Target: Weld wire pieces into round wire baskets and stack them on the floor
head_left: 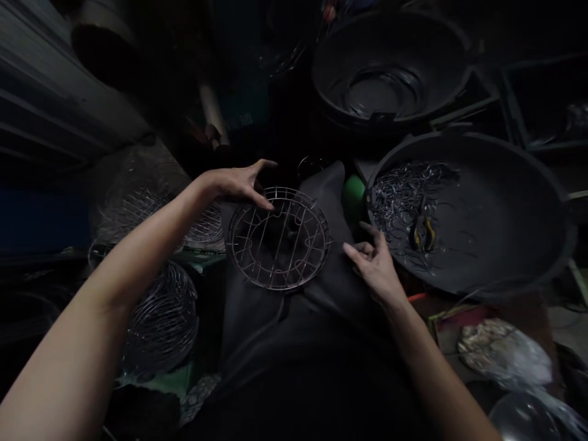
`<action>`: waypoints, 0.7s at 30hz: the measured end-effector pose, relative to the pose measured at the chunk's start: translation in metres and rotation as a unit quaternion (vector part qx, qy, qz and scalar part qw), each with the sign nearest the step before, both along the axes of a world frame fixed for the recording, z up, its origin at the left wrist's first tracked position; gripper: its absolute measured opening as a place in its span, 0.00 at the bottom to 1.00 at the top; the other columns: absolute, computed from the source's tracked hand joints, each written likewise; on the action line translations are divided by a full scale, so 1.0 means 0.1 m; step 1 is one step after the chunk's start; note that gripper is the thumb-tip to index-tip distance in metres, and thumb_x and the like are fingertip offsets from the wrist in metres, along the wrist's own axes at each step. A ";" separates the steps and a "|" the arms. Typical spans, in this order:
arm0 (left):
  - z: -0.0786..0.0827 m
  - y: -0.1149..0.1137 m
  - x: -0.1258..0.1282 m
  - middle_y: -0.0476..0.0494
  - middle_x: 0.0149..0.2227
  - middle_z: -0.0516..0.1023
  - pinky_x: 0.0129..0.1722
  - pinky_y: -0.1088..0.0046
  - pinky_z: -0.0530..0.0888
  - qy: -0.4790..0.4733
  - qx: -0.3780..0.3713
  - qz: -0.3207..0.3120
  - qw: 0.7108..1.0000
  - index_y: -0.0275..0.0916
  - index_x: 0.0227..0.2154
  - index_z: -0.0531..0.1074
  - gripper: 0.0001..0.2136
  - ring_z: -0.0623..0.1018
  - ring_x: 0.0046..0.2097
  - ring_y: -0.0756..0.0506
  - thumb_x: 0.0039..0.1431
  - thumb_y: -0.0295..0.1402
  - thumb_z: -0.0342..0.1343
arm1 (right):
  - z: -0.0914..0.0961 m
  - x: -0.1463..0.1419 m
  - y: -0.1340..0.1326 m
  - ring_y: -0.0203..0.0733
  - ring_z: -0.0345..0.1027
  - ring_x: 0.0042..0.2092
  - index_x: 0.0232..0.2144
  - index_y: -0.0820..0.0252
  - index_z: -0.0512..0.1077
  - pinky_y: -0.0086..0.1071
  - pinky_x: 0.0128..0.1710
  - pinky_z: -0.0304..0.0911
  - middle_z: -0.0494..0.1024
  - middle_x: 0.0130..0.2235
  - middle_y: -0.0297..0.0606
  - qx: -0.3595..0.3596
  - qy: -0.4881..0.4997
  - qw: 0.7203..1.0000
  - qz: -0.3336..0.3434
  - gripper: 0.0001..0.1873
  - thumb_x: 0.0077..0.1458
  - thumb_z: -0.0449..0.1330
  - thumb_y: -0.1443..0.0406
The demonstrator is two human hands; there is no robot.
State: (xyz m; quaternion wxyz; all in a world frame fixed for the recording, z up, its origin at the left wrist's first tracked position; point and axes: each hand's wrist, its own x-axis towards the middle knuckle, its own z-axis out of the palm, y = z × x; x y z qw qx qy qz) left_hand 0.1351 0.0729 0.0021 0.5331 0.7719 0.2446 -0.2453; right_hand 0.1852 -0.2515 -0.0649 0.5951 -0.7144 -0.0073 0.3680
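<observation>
A round wire basket frame (pixel 278 239) rests on dark cloth over my lap. My left hand (pixel 239 182) reaches across to its far left rim, fingers spread, with fingertips touching the rim wire. My right hand (pixel 374 260) hovers just right of the frame, fingers loosely curled and apart, holding nothing that I can see.
A large black basin (pixel 500 269) at right holds loose wire pieces and a pair of pliers (pixel 423 231). A second black basin (pixel 390 67) stands behind it. Stacks of finished wire baskets (pixel 160 318) lie at left. A green object (pixel 353 193) sits between basin and frame.
</observation>
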 end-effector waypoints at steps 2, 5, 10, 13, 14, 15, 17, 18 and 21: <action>0.07 -0.03 -0.05 0.42 0.38 0.75 0.38 0.71 0.71 -0.002 -0.004 0.025 1.000 0.37 0.57 0.57 0.45 0.77 0.42 0.39 0.31 0.22 0.68 | -0.02 0.01 -0.09 0.29 0.58 0.23 0.57 0.55 0.54 0.22 0.20 0.55 0.66 0.25 0.25 -0.003 -0.003 1.000 0.000 0.46 0.38 0.68 0.52; 0.13 -0.03 -0.13 0.42 0.38 0.75 0.39 0.69 0.72 -0.009 0.008 0.059 0.998 0.37 0.57 0.58 0.44 0.77 0.43 0.38 0.31 0.20 0.67 | -0.02 -0.02 -0.17 0.30 0.59 0.23 0.57 0.56 0.54 0.23 0.22 0.56 0.67 0.26 0.26 -0.007 -0.008 1.000 0.012 0.46 0.39 0.68 0.52; 0.12 0.21 -0.46 0.40 0.39 0.75 0.37 0.67 0.74 -0.061 0.054 0.060 0.995 0.42 0.61 0.51 0.50 0.77 0.40 0.39 0.32 0.23 0.69 | 0.00 -0.11 -0.15 0.31 0.59 0.25 0.57 0.57 0.55 0.26 0.25 0.59 0.66 0.27 0.26 -0.003 -0.026 0.999 0.045 0.44 0.41 0.66 0.50; 0.14 0.37 -0.76 0.42 0.35 0.75 0.35 0.71 0.75 -0.103 0.078 0.109 0.986 0.42 0.62 0.49 0.51 0.78 0.38 0.42 0.33 0.27 0.70 | 0.01 -0.13 -0.05 0.35 0.64 0.30 0.56 0.58 0.55 0.29 0.31 0.62 0.69 0.30 0.30 0.007 -0.052 0.996 0.070 0.44 0.41 0.66 0.50; 0.16 0.41 -0.85 0.43 0.34 0.75 0.35 0.72 0.75 -0.110 0.081 0.130 0.982 0.42 0.62 0.49 0.51 0.78 0.38 0.42 0.33 0.28 0.70 | 0.01 -0.13 0.00 0.36 0.66 0.32 0.56 0.58 0.55 0.31 0.33 0.63 0.70 0.31 0.32 0.011 -0.060 0.995 0.078 0.45 0.41 0.66 0.50; 0.18 0.44 -0.94 0.44 0.33 0.76 0.35 0.72 0.75 -0.113 0.081 0.150 0.979 0.42 0.62 0.49 0.51 0.78 0.37 0.43 0.33 0.30 0.71 | 0.02 -0.12 0.05 0.38 0.67 0.34 0.56 0.58 0.55 0.32 0.34 0.64 0.71 0.33 0.34 0.016 -0.067 0.994 0.084 0.45 0.40 0.66 0.49; 0.22 0.45 -1.10 0.45 0.32 0.77 0.35 0.73 0.75 -0.116 0.071 0.184 0.973 0.42 0.62 0.49 0.51 0.78 0.37 0.44 0.34 0.32 0.70 | 0.05 -0.08 0.14 0.40 0.68 0.36 0.56 0.57 0.55 0.34 0.35 0.65 0.72 0.37 0.38 0.027 -0.080 0.992 0.094 0.45 0.41 0.66 0.48; 0.23 0.45 -1.16 0.45 0.32 0.77 0.36 0.72 0.75 -0.116 0.061 0.199 0.971 0.42 0.62 0.49 0.50 0.79 0.37 0.44 0.34 0.32 0.70 | 0.07 -0.05 0.19 0.41 0.69 0.37 0.56 0.57 0.55 0.35 0.36 0.66 0.73 0.38 0.39 0.033 -0.090 0.991 0.096 0.45 0.41 0.66 0.48; 0.17 0.37 -1.32 0.46 0.31 0.79 0.37 0.73 0.74 -0.120 0.020 0.247 0.962 0.40 0.61 0.49 0.49 0.79 0.36 0.45 0.36 0.34 0.70 | 0.14 0.02 0.30 0.43 0.70 0.39 0.57 0.57 0.54 0.37 0.39 0.66 0.73 0.39 0.41 0.047 -0.119 0.987 0.100 0.46 0.41 0.66 0.47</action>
